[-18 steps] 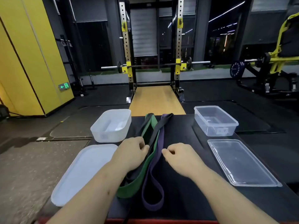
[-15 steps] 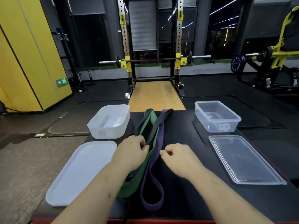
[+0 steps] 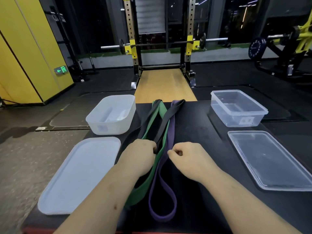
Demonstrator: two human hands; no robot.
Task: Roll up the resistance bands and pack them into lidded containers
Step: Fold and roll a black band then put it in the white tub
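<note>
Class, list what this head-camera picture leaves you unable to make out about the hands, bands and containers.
Head view only:
- Left hand: grips the black band; its own back hides whether it grips the green band too.
- Right hand: curled fingers hide whether they pinch the purple band.
- Bands' far ends: past the table edge.
- Clear container label: too small.

A squat rack (image 3: 190,22) holds a barbell (image 3: 168,43) over a wooden platform (image 3: 164,85) (yellow wall (image 3: 25,48) at left).

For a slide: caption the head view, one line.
Left hand grips black band beside green band and purple band; frosted container and clear container open.
</note>
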